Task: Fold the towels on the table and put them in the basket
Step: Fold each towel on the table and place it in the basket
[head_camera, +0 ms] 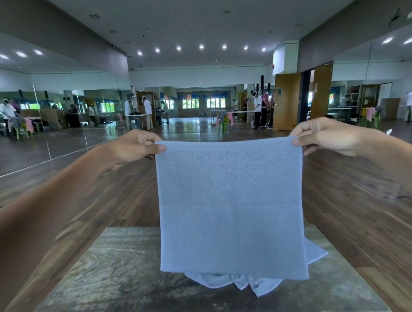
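A light blue towel [231, 203] hangs flat in the air in front of me, stretched between both hands above the table. My left hand [136, 145] pinches its top left corner and my right hand [323, 135] pinches its top right corner. Under the hanging towel, a crumpled white towel [249, 281] lies on the table, partly hidden. Another pale blue towel [316, 252] peeks out behind the held one at the right. No basket is in view.
The worn wooden table [110, 273] with a white metal frame stands below me; its near edge is at the bottom of the view. Wooden floor surrounds it. Far off, several people stand at other tables along mirrored walls.
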{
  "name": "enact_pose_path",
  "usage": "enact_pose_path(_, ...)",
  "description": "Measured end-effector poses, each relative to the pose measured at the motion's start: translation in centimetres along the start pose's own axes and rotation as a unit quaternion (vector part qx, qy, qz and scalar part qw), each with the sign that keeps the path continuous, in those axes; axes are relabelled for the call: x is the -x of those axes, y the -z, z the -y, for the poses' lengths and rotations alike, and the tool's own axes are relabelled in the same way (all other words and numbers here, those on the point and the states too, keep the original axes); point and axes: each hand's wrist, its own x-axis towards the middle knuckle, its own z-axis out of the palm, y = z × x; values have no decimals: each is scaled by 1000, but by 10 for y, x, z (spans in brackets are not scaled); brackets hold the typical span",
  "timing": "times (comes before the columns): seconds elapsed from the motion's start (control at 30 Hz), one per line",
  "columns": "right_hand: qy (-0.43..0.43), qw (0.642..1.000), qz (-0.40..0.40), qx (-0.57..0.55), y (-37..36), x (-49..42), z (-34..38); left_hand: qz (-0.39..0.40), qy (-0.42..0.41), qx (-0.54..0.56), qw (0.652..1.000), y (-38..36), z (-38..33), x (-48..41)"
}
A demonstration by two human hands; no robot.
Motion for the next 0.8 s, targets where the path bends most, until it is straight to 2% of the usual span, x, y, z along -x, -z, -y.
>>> enact_pose_path(0.13,-21,998,37,-39,3,4,-2,38,15,73,997,2,-1,6)
enact_pose_path(0.4,-24,1000,8,-17,-2,1,-9,10,-3,17,1000,-3,2,-1)
enact_pose_path(0.5,-28,999,28,-2,0,0,-12,29,-7,-62,998,0,5,-5)
enact_pose_path(0.67,-53,992,105,36,0,-2,-12,126,20,-173,977,-6,3,-10)
enact_pose_path(0.8,-97,975,201,22,-1,-5,-19,256,111,-195,940,-11,6,-16)
